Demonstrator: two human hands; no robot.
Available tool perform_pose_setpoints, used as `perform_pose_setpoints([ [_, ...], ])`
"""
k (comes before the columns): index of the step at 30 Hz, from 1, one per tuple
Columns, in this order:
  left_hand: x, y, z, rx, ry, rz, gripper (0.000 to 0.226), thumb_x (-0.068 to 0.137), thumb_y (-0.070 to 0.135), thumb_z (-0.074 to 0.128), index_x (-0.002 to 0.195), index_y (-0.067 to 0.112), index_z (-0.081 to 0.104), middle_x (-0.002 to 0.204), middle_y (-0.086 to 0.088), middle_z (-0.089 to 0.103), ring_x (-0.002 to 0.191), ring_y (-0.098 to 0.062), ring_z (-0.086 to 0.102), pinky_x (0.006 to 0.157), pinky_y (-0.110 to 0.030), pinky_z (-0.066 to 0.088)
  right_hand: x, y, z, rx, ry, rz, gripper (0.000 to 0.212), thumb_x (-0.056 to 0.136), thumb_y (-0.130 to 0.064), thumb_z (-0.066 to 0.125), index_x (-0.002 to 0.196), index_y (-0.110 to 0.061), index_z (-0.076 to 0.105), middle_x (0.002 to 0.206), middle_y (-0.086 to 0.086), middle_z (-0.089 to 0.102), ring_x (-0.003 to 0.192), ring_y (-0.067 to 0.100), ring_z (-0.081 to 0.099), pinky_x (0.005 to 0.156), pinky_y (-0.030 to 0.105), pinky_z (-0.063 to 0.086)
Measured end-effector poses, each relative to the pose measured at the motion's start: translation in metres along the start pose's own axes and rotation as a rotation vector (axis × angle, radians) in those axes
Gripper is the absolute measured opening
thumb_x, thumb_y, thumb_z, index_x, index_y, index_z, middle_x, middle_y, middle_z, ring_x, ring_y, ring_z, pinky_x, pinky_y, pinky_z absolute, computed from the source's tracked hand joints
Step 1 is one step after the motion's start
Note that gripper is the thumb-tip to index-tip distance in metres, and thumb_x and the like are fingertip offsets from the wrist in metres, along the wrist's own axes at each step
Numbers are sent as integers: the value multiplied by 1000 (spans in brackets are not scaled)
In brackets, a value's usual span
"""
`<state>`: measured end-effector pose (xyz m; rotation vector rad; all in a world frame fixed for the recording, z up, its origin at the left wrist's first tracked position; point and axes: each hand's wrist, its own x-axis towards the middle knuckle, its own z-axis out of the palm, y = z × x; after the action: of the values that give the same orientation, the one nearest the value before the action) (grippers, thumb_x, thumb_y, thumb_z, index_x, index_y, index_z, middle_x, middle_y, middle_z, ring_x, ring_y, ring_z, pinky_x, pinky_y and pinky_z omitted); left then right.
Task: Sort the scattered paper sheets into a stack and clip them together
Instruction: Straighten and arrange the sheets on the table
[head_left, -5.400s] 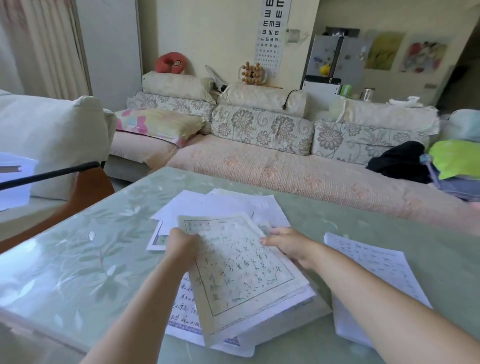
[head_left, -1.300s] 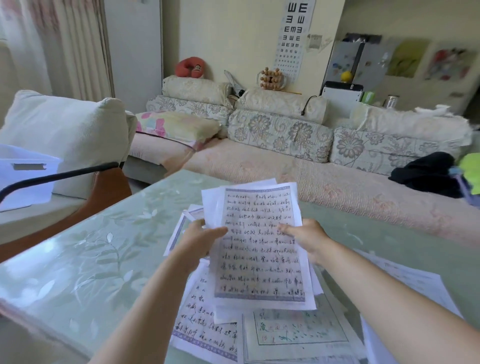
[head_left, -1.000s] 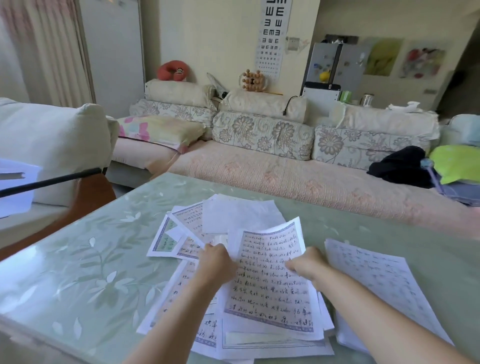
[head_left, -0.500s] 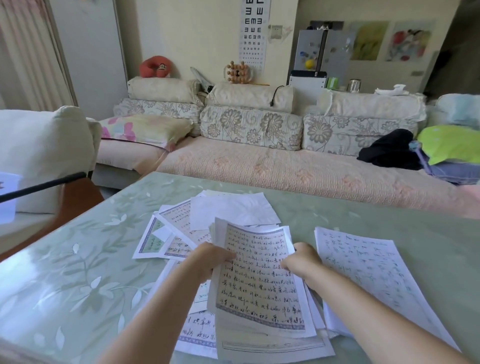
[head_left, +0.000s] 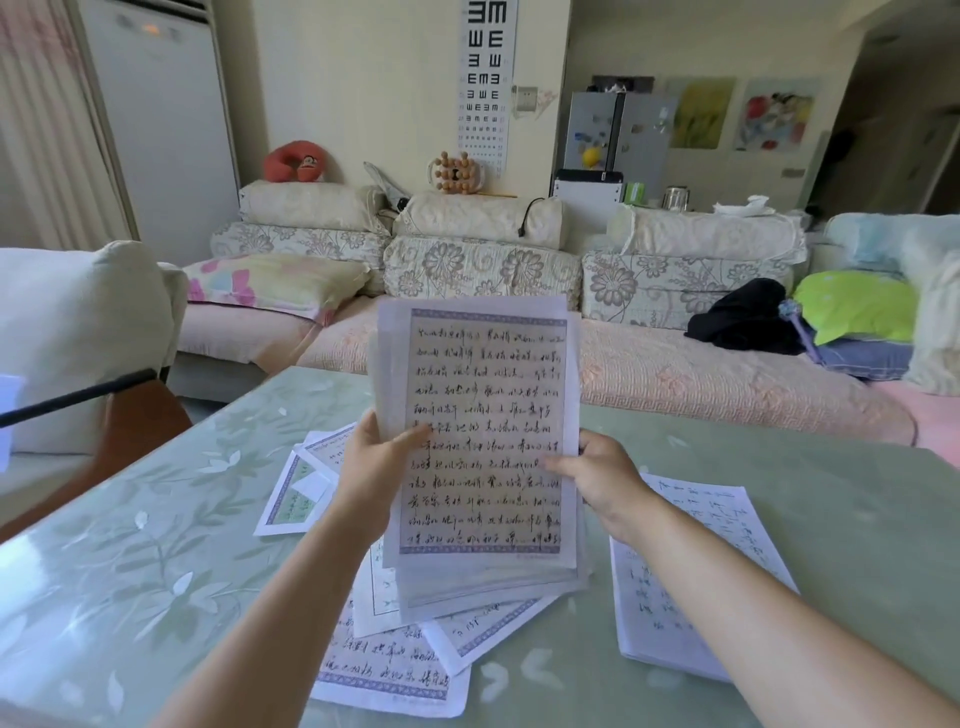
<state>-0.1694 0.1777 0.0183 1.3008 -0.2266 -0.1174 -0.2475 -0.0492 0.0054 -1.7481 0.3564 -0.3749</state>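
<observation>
Paper stack (head_left: 483, 441), pinched upright by left fingers (head_left: 410, 437) and right fingers (head_left: 561, 464). Mid-gathering, I reckon; sheets (head_left: 395, 670) beneath come next.

body: one person, two arms in view | left hand (head_left: 371, 470): bare | right hand (head_left: 605, 480): bare | left forearm (head_left: 291, 597): bare to frame edge | right forearm (head_left: 753, 613): likewise bare

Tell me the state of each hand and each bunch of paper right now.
left hand: gripping held sheets' left edge
right hand: pinching their right edge
held sheets: upright above table, no clip visible
loose sheets: scattered flat on table
right pile: flat on table
</observation>
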Motion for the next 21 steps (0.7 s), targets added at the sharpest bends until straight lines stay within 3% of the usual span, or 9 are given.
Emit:
perform_pose_setpoints([
  [5,-24,21,14,20,50,227,27,84,12,73,107,21,64,92,3,75,83,-13,73,65,-29,59,-13,-28,1,16,104,-195,15,89,-11,72,99,-23,73,93,-8,77,89,10,73,76,24,56],
  [9,-33,25,16,108,130,347,27,84,19,75,102,24,56,88,6,71,79,-7,70,68,-31,58,-25,-29,6,-13,45,-206,28,87,-29,74,113,-26,64,107,-9,74,100,9,69,89,32,54],
  [11,-33,24,16,130,132,347,29,84,20,76,101,22,52,87,5,68,77,-7,68,69,-32,58,-30,-28,8,-16,33,-186,40,84,-38,75,120,-28,59,113,-9,71,106,12,67,94,37,52],
  [15,-26,13,10,293,64,304,29,86,30,72,107,29,52,96,7,68,84,-9,68,71,-33,57,-32,-23,9,5,64,-132,38,89,-29,70,124,-27,55,116,-8,69,109,13,65,97,39,50],
  [18,-18,-5,3,400,-13,195,30,89,30,68,114,26,52,102,8,68,93,-12,68,72,-34,57,-31,-13,13,-35,46,-105,59,82,-40,70,136,-27,49,126,-9,64,119,15,60,106,44,45],
  [21,-13,-17,3,500,-25,160,27,92,24,63,117,23,52,102,10,66,95,-14,66,69,-29,54,-34,-7,15,-94,27,-87,42,93,-15,63,132,-22,51,122,-11,64,116,12,59,100,32,43],
])
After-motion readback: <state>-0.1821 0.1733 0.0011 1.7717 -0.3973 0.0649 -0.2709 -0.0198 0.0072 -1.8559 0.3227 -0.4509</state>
